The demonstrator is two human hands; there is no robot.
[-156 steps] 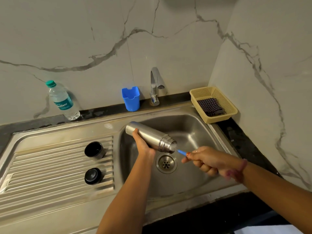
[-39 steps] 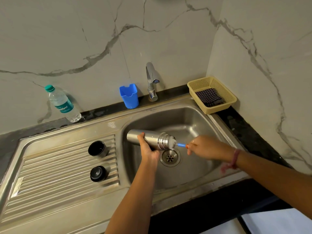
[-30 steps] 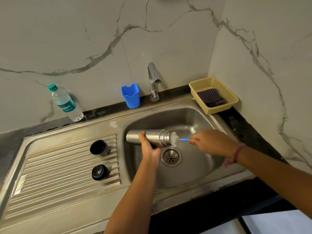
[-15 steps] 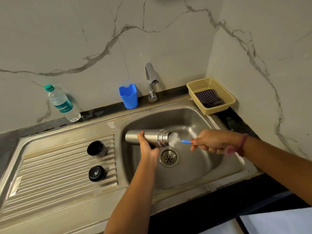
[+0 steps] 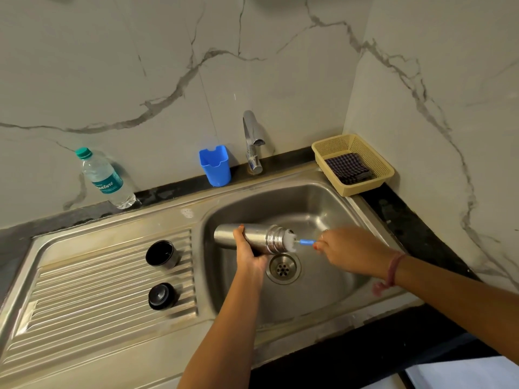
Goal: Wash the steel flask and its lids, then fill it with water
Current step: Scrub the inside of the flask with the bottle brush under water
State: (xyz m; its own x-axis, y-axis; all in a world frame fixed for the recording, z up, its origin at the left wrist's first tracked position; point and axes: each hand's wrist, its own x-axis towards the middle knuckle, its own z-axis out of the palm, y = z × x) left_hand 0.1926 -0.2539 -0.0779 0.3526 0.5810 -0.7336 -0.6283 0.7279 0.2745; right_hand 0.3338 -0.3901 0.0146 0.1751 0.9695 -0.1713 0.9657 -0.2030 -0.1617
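The steel flask (image 5: 259, 238) lies almost level over the sink basin (image 5: 317, 209), mouth pointing right. My left hand (image 5: 248, 252) grips it around the middle from below. My right hand (image 5: 349, 249) holds the blue handle of a bottle brush (image 5: 306, 242), whose white bristles fill the flask's mouth. Two black lids rest on the ribbed draining board: a cup-shaped lid (image 5: 162, 253) farther back and a stopper lid (image 5: 162, 296) nearer me.
The tap (image 5: 252, 141) stands behind the basin with no water running. A blue plastic holder (image 5: 214, 165) is left of it. A plastic water bottle (image 5: 104, 179) leans on the wall. A yellow basket (image 5: 334, 144) with a checked cloth sits at the right corner.
The brush has slid in and out of the flask's mouth, with white bristles now showing at the opening. The flask has tipped from slanted to nearly level.
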